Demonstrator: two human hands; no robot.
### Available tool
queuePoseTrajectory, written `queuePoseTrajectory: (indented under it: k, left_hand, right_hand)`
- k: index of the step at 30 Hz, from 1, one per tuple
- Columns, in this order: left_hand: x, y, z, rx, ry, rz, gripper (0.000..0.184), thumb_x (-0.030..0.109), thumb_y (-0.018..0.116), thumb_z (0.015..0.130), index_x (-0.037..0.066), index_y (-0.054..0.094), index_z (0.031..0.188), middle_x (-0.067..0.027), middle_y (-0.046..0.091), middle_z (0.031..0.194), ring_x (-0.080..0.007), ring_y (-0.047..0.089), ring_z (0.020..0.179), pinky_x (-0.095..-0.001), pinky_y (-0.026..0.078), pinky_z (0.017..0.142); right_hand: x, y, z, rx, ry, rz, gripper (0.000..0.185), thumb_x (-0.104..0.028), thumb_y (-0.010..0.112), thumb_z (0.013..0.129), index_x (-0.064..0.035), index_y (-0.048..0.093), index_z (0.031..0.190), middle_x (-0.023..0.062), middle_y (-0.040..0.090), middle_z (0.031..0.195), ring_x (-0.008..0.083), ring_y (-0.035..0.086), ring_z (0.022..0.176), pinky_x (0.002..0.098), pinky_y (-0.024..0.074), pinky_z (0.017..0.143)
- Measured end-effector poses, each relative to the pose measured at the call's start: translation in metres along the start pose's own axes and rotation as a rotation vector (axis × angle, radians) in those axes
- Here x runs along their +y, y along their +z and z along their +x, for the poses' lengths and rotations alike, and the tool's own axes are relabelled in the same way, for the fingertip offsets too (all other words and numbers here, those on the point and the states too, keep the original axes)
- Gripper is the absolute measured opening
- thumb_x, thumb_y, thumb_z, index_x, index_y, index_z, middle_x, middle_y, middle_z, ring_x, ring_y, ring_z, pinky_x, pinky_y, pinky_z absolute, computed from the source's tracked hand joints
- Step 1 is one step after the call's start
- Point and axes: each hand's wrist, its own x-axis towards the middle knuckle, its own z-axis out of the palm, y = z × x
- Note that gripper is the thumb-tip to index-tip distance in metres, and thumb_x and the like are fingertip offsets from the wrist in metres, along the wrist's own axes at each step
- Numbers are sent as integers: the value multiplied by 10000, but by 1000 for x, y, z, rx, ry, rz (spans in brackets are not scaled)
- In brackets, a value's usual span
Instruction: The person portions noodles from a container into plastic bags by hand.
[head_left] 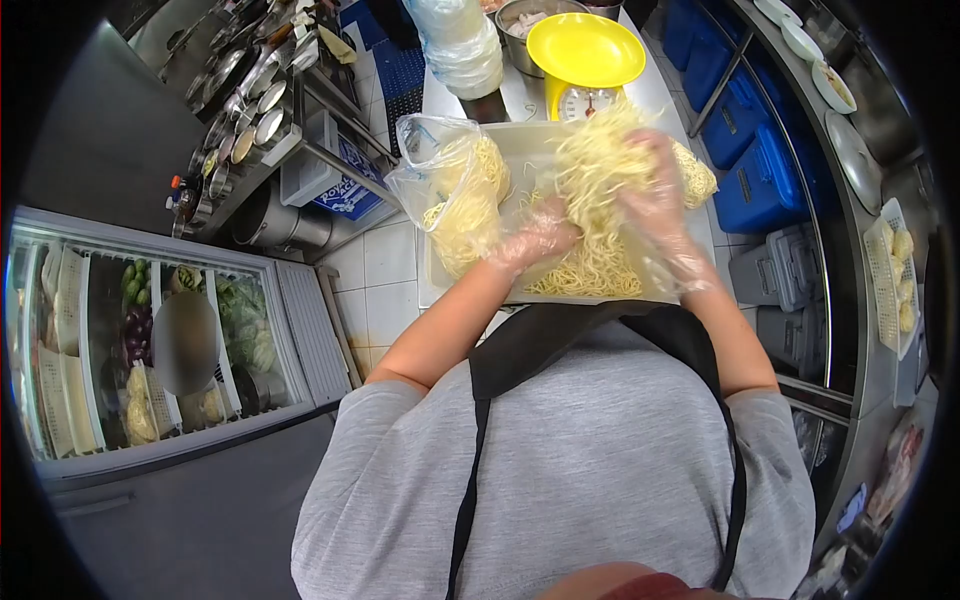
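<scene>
Both my hands wear clear plastic gloves over a pale rectangular tub (527, 143) of yellow noodles (590, 270). With my right hand (662, 205) I grip a big tangle of noodles, raised above the tub, its strands hanging down and slightly blurred. My left hand (543, 238) is lower, at the left side of the same hanging strands, its fingertips partly buried in them. A clear plastic bag of noodles (462, 205) leans in the tub's left end, close to my left wrist. More bagged noodles (695, 177) lie at the right, behind my right hand.
A yellow dial scale (586, 50) stands just beyond the tub, beside a metal pot (520, 50) and a wrapped plastic stack (458, 45). To the left are a glass-topped chiller (185, 340) and a utensil shelf (260, 130). Blue bins (750, 180) stand right, under a steel counter.
</scene>
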Motion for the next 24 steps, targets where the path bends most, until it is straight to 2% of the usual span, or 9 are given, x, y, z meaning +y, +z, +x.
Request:
queuePoseTrajectory:
  k: [2, 4, 10, 12, 13, 14, 16, 19, 24]
  left_hand:
    - [-9, -2, 0, -37, 22, 42, 515, 229, 582, 875, 90, 422, 1344, -137, 446, 1353, -271, 423, 1249, -342, 330, 1053]
    - [-15, -6, 0, -63, 52, 72, 520, 235, 567, 883, 92, 407, 1357, -131, 425, 1374, -268, 402, 1267, -340, 320, 1062]
    - [-25, -7, 2, 0, 122, 109, 537, 254, 520, 907, 97, 363, 1395, -114, 359, 1439, -257, 336, 1323, -332, 288, 1088]
    - [-17, 4, 9, 46, -16, -442, 541, 175, 522, 883, 97, 364, 1395, -109, 333, 1456, -265, 339, 1324, -336, 310, 1075]
    - [-14, 8, 10, 91, -161, -991, 559, 95, 524, 859, 97, 364, 1395, -103, 306, 1473, -273, 342, 1324, -340, 332, 1063]
    - [-16, 7, 7, 91, -163, -991, 559, 95, 524, 859, 97, 364, 1395, -103, 306, 1473, -273, 342, 1324, -340, 332, 1063]
    - [-20, 1, 3, 120, 260, 133, 615, -46, 479, 791, 77, 372, 1384, -94, 271, 1491, -298, 389, 1291, -352, 396, 1013]
    - [-3, 8, 5, 170, 287, 199, 697, -114, 457, 716, 70, 369, 1382, -83, 264, 1494, -316, 436, 1246, -363, 466, 930]
    - [17, 8, -1, 145, 299, 171, 720, -114, 465, 701, 91, 370, 1385, -71, 273, 1490, -301, 455, 1231, -361, 503, 868]
  right_hand:
    - [18, 7, -19, -162, 104, -146, 592, 42, 655, 666, -55, 460, 1216, 123, 493, 1140, 245, 487, 1114, 344, 402, 981]
    - [27, 9, -28, -692, 203, -213, 593, 3, 642, 690, -38, 435, 1244, 159, 480, 1181, 311, 427, 1188, 397, 312, 1052]
    - [49, 9, -22, -903, 162, -435, 549, -55, 657, 712, -6, 476, 1227, 220, 526, 1162, 357, 480, 1144, 418, 381, 988]
    - [45, 15, -13, -948, 170, -441, 520, -62, 662, 712, 5, 495, 1200, 225, 553, 1118, 353, 516, 1104, 410, 410, 959]
    - [34, 22, -3, -1029, 350, -588, 476, -70, 648, 732, -10, 518, 1186, 222, 557, 1137, 349, 524, 1102, 411, 424, 945]
    - [29, 26, 3, -1104, 535, -734, 433, -78, 634, 751, -26, 541, 1171, 220, 560, 1157, 345, 532, 1101, 411, 438, 931]
    - [45, 24, -1, -907, 635, -575, 426, -112, 650, 761, -22, 558, 1168, 214, 567, 1161, 336, 532, 1112, 401, 429, 945]
    - [58, 24, -6, -499, 703, -283, 448, -160, 674, 770, -20, 562, 1181, 212, 567, 1174, 328, 525, 1132, 391, 413, 966]
    - [55, 24, -13, -427, 674, -321, 514, -196, 692, 766, -25, 527, 1221, 222, 552, 1196, 331, 508, 1155, 389, 396, 984]
